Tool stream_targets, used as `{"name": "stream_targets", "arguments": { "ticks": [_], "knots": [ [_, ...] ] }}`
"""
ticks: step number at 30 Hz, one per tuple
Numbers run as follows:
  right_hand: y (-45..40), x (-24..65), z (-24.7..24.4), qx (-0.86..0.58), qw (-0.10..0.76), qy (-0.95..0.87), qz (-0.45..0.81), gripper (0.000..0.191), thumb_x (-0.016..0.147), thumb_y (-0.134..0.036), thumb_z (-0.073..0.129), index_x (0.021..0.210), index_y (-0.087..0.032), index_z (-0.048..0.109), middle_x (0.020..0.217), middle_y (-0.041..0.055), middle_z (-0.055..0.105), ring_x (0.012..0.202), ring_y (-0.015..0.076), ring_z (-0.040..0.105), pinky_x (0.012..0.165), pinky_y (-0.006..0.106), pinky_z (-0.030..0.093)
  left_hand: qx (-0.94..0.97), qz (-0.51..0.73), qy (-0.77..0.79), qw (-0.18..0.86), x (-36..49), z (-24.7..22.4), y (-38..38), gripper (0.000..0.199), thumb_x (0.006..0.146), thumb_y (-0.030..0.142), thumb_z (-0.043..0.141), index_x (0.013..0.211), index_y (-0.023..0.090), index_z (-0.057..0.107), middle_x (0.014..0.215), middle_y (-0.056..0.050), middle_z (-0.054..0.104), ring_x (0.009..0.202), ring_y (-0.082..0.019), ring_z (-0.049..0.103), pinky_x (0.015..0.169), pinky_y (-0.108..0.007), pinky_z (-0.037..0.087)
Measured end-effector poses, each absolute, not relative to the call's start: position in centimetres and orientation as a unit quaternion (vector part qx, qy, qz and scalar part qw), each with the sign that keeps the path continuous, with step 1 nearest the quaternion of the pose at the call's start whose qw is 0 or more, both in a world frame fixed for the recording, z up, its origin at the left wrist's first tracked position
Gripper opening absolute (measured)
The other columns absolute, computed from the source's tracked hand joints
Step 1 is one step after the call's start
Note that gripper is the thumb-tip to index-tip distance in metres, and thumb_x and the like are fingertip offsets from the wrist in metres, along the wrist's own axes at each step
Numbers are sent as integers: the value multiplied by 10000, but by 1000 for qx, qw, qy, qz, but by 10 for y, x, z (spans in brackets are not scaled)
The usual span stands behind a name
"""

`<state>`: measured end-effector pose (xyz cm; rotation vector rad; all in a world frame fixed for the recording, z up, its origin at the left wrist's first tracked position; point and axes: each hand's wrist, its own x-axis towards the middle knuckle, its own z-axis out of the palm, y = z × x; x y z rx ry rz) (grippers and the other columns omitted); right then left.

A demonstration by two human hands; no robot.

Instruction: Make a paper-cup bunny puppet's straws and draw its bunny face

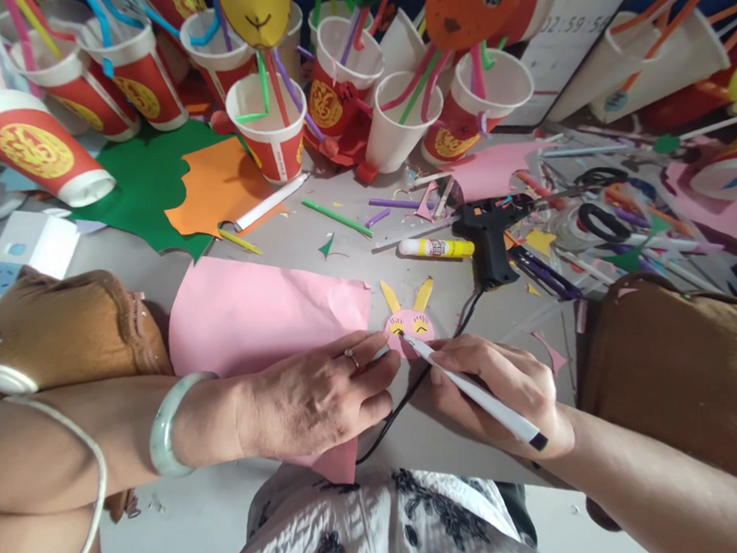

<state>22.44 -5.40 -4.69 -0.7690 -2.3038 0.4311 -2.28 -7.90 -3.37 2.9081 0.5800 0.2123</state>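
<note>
A small pink paper rabbit face (409, 317) with yellow ears, yellow eye patches and drawn lashes lies on the table. My right hand (504, 385) is closed around a white marker pen (492, 402), whose tip touches the face near its left eye. Flat on the table, my left hand (324, 392) rests over a large pink paper sheet (261, 312). Its outstretched fingertips touch or nearly touch the left edge of the face. A yellow marker (436, 247) and a black glue gun (489, 240) lie just beyond; the gun's cord (385, 430) passes beneath my hands.
Red and white paper cups (269, 130) with straws and paper faces crowd the back. Green paper (141, 184) and orange paper (209, 183) lie at left. Black scissors (599, 222) and scraps fill the right. Brown plush bags (688, 386) flank my arms; a power strip (31, 250) stands far left.
</note>
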Motion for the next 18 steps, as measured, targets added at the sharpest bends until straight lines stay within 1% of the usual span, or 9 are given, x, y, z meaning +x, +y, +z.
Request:
{"name": "stream_targets", "arguments": {
  "ticks": [5,11,18],
  "knots": [
    [-54,224,-44,-300,324,-882,163,150,881,-101,596,950,-215,527,719,28,682,617,167,717,536,238,578,975,70,195,77,-23,-35,-80,228,932,215,529,1106,127,648,1349,-161,591,1320,-310,529,1189,-448,406],
    [-54,223,-42,-298,317,-885,163,171,874,-88,600,954,-218,523,716,26,678,623,170,719,531,235,572,975,71,197,81,-23,-37,-81,266,899,243,578,1131,132,647,1369,-163,579,1331,-313,509,1190,-471,405],
    [-56,224,-44,-303,317,-881,176,197,867,-73,609,966,-224,529,742,30,681,636,180,718,549,258,574,974,81,197,81,-22,-38,-81,260,899,234,576,1117,112,647,1352,-185,580,1319,-319,521,1193,-463,402]
  ]
}}
